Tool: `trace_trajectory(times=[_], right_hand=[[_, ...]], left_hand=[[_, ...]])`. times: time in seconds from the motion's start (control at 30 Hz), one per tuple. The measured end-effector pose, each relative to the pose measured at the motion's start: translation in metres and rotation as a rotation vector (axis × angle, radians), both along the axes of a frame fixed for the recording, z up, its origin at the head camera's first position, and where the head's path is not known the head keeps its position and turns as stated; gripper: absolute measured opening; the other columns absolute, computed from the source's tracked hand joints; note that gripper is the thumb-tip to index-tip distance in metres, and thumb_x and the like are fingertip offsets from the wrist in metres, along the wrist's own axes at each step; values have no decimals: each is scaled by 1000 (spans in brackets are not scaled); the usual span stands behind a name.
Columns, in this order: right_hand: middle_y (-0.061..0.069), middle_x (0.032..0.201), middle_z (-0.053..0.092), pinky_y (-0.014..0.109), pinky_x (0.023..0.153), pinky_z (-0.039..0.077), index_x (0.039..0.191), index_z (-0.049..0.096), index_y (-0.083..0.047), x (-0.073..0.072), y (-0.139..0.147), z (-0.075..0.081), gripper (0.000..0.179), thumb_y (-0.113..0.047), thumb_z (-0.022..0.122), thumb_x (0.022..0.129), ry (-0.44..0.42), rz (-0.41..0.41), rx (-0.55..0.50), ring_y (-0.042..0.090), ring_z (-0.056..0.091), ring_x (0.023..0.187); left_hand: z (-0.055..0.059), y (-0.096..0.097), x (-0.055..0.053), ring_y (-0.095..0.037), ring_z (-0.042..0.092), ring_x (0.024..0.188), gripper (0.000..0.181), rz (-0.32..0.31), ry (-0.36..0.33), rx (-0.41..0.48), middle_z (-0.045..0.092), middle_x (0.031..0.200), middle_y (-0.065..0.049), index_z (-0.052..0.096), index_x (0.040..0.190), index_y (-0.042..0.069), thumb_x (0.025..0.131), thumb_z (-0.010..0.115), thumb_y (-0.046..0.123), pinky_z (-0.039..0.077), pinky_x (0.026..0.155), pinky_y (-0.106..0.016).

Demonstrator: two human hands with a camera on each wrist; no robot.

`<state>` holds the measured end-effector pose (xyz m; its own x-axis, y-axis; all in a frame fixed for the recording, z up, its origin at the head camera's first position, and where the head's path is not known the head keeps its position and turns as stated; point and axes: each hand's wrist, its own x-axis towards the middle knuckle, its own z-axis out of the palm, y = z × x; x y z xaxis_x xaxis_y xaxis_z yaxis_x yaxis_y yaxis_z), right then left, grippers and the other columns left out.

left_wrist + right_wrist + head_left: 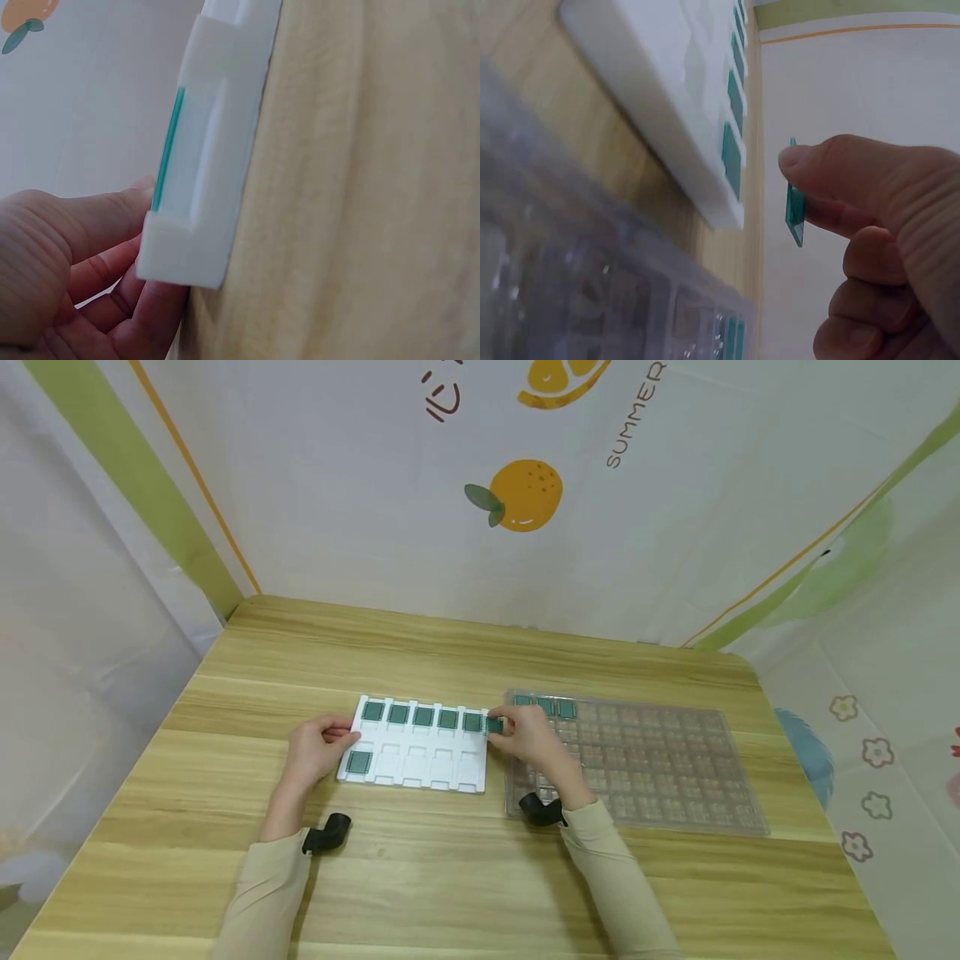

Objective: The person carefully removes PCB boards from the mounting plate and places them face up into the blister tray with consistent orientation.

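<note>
A white plastic tray (429, 745) lies on the table with several small green circuit boards (422, 717) along its far row and one board (358, 762) at the near row's left end. My left hand (313, 750) grips the tray's left edge, thumb at the top and fingers against the side. My right hand (534, 739) pinches a single green circuit board (795, 214) between thumb and fingers. In the right wrist view that board is apart from the tray, above its right end. Part of it is hidden behind my thumb.
A clear compartmented plastic box (660, 768) lies at the right under my right forearm, with three green boards (546, 706) in its far left compartments. Each wrist wears a black mount (330, 833). A printed curtain (360, 485) hangs behind the wooden table (420, 877).
</note>
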<state>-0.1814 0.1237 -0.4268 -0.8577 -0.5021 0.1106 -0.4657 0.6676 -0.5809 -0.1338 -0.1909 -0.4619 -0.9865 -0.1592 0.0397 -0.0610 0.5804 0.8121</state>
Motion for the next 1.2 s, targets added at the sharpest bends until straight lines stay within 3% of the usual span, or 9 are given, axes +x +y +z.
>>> trace_trajectory(times=[0.27, 0.63, 1.2], right_hand=[[-8, 46, 27, 19, 47, 27, 104, 67, 4, -5, 16, -7, 26, -6, 72, 81, 23, -9, 25, 4, 21, 42], [-6, 47, 28, 21, 47, 29, 111, 65, 2, -13, 37, -8, 30, -7, 70, 83, -28, -60, 64, 7, 20, 42], [-5, 50, 29, 22, 48, 28, 111, 65, 4, -19, 42, -12, 30, -6, 70, 83, -69, -54, 100, 8, 22, 44]], left_hand=[[0, 0, 0, -31, 61, 78, 22, 0, -9, 9, 65, 87, -23, 65, 97, -11, 84, 68, 7, 45, 62, -18], [2, 0, 1, -31, 62, 79, 22, -4, -13, 12, 65, 87, -24, 65, 97, -11, 84, 68, 6, 45, 62, -18], [-2, 0, -1, -27, 62, 76, 20, -1, 11, 4, 66, 86, -22, 66, 96, -10, 84, 68, 5, 45, 62, -17]])
